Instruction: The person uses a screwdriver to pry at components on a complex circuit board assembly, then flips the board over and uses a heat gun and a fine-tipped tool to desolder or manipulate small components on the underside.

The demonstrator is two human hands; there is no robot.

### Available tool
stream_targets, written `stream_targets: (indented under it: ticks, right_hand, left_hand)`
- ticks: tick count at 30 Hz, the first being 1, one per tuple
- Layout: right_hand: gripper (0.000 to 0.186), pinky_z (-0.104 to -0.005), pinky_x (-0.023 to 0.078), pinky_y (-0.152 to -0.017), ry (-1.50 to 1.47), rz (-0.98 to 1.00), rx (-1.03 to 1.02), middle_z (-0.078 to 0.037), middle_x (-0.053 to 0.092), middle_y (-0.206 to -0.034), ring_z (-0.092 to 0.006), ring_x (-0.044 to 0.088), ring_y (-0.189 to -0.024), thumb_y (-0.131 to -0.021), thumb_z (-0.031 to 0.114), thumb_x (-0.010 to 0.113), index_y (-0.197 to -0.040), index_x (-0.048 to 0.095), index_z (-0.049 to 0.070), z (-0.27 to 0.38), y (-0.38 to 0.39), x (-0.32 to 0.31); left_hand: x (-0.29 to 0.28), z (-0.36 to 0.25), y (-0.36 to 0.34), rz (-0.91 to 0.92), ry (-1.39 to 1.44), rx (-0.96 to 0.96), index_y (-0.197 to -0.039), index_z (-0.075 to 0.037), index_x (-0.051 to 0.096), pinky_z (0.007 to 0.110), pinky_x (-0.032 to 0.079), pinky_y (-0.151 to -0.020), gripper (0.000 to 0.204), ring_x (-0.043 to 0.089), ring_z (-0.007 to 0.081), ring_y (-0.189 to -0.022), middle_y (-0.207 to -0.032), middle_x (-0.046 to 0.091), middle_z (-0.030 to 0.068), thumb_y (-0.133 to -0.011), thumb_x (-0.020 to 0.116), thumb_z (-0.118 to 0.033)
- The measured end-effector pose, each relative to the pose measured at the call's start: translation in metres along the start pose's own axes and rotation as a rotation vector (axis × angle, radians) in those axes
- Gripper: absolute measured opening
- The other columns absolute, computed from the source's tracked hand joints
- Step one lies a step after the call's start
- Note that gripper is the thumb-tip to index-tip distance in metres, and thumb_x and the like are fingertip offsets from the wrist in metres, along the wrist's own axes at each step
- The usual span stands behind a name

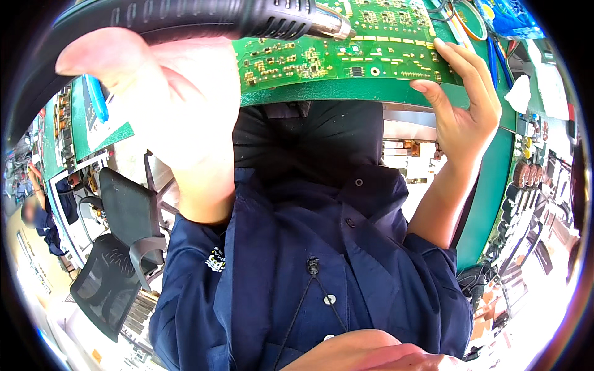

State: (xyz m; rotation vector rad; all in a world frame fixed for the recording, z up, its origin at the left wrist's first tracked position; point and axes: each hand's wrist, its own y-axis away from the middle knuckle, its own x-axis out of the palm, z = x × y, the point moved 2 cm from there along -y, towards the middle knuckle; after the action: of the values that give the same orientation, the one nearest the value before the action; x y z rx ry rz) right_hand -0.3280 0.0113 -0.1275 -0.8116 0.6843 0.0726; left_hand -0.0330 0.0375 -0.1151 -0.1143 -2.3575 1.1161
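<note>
A black hot air gun [204, 20] lies across my left hand [179, 93], which is closed around it with the palm turned up. The thumb shows at the left, while the other fingers are hidden behind the gun. Its metal nozzle [332, 26] points right, over a green circuit board [291, 69] dotted with small components. At the board's right end, my right hand [467, 102] holds the corner, thumb by the near edge and fingertips by the right edge. Whether the nozzle touches the board I cannot tell.
Under the board is a green-topped bench [489, 204]. Blue-handled tools [495, 62], a blue packet [512, 18] and white tissue [518, 94] lie at the right. A blue pen-like object [96, 99] is at the left. An office chair [127, 210] and another person [44, 219] are farther left.
</note>
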Motion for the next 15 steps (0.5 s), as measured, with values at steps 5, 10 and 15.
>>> stream_targets:
  ticks: [5, 10, 15]
  right_hand:
    - [0.049, -0.0353, 0.049, -0.088, 0.145, -0.045, -0.109, -0.008, 0.072, -0.101, -0.0264, 0.066, -0.095, -0.066, 0.028, 0.089, -0.106, 0.074, 0.005, -0.003, 0.0, 0.003]
    - [0.051, -0.0363, 0.048, -0.088, 0.123, -0.054, -0.105, -0.008, 0.071, -0.101, -0.0259, 0.067, -0.097, -0.066, 0.031, 0.088, -0.108, 0.072, 0.006, 0.002, 0.002, 0.007]
    - [0.058, -0.0353, 0.05, -0.092, 0.166, 0.001, -0.069, -0.01, 0.072, -0.106, -0.0258, 0.067, -0.1, -0.065, 0.024, 0.091, -0.114, 0.07, 0.002, 0.017, -0.001, 0.011]
  left_hand:
    - [-0.038, 0.011, 0.0, 0.05, 0.014, 0.061, -0.138, -0.013, 0.054, 0.043, 0.044, -0.107, 0.047, 0.059, 0.0181, -0.113, -0.132, 0.061, 0.0026, -0.102, 0.052, -0.045]
    - [-0.017, 0.013, -0.01, -0.228, -0.166, 0.209, -0.137, -0.018, 0.057, 0.046, 0.045, -0.106, 0.049, 0.059, 0.0219, -0.114, -0.13, 0.062, 0.0057, -0.1, 0.053, -0.05]
    - [0.005, -0.008, -0.007, -0.158, -0.006, -0.087, -0.133, -0.013, 0.057, 0.051, 0.035, -0.111, 0.047, 0.05, 0.0288, -0.119, -0.122, 0.056, 0.0114, -0.1, 0.056, -0.046]
